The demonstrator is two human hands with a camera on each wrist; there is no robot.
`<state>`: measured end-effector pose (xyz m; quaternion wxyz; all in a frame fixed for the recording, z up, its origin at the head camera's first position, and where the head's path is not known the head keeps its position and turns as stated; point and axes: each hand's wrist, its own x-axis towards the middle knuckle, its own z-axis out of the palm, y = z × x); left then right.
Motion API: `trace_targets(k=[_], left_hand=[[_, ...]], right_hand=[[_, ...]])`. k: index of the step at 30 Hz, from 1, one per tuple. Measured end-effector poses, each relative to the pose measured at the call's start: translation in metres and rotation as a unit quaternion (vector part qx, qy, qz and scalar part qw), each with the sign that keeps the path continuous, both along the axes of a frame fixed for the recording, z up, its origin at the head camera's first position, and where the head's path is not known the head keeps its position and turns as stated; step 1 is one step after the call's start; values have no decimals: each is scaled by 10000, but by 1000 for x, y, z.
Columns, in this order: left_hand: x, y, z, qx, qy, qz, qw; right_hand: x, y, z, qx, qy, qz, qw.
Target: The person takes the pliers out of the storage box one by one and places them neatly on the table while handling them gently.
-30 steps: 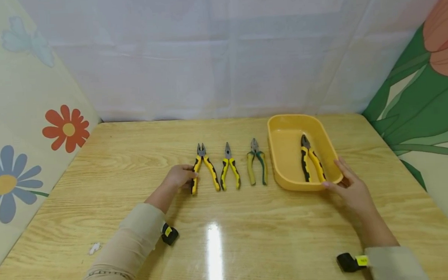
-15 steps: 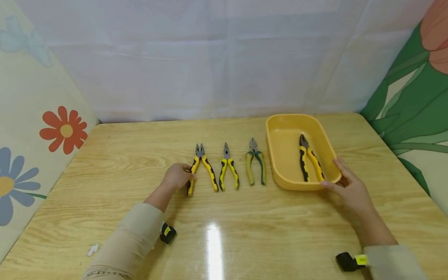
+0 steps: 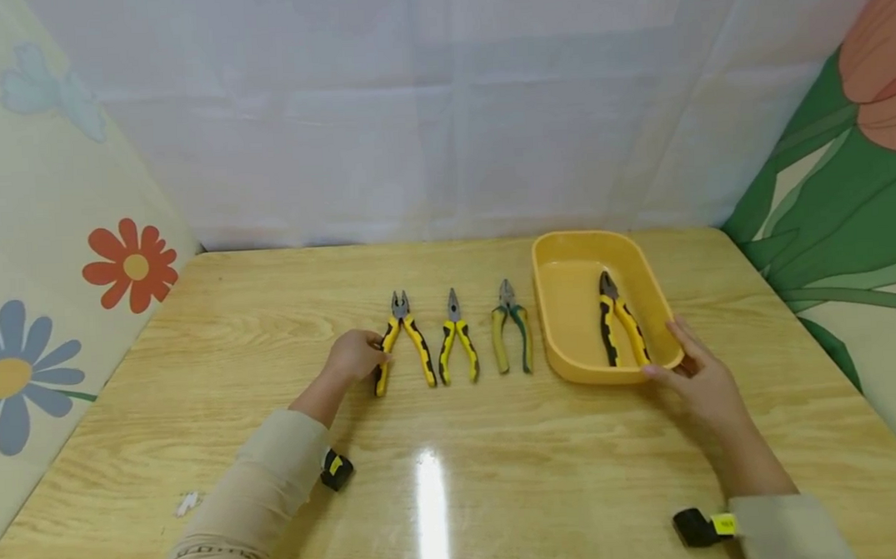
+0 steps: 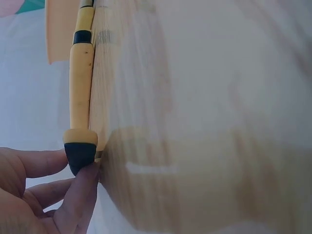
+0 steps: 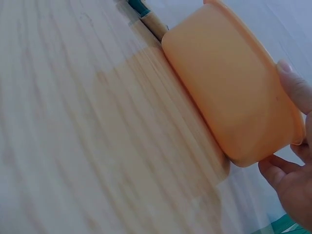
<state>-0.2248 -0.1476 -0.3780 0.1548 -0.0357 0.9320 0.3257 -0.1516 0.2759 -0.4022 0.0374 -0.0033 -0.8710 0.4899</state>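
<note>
My left hand (image 3: 355, 356) pinches the outer handle of the leftmost combination pliers (image 3: 417, 341), which lie on the table with handles spread and jaws pointing away. In the left wrist view, thumb and fingers meet at the dark end of that yellow handle (image 4: 80, 87). To its right lie yellow-black needle-nose pliers (image 3: 458, 337) and green-handled pliers (image 3: 512, 331). My right hand (image 3: 704, 382) grips the near right corner of a yellow plastic tray (image 3: 573, 324), thumb at the rim and fingers under it. Inside rests another pair of yellow-black pliers (image 3: 621, 318).
A wooden table (image 3: 502, 477) carries everything. A white scrap (image 3: 188, 503) lies at the front left. Black devices (image 3: 337, 469) sit by each wrist. A white cloth (image 3: 442, 146) hangs behind, with flower-patterned panels on both sides.
The left handle of the leftmost pliers has shifted slightly left with my left hand, so its handles spread a little wider. My right hand and the tray hold still; the head view shifts slightly.
</note>
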Motion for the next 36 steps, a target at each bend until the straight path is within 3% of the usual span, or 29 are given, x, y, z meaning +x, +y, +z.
trace_targets(k=[4,12,22,28,36], left_hand=[[0,1,-1,75,-45,82,9999],[3,-2,-3,674,-257,289,9970],[2,-1,3,654,-40,225,9976],[3,1,10,910,-89,216,9956],[3,11,7,1953,-99,448,9797]], right_hand=[[1,-1,-1,-62,-3,-21,10000],[1,-4,0,-225,-75,-82,9997],[4,-4,1,-137,-108,-117,9998],[4,-2,2,17,-161,-121,9998],[4,-2,2,-74,-118,-73,9999]])
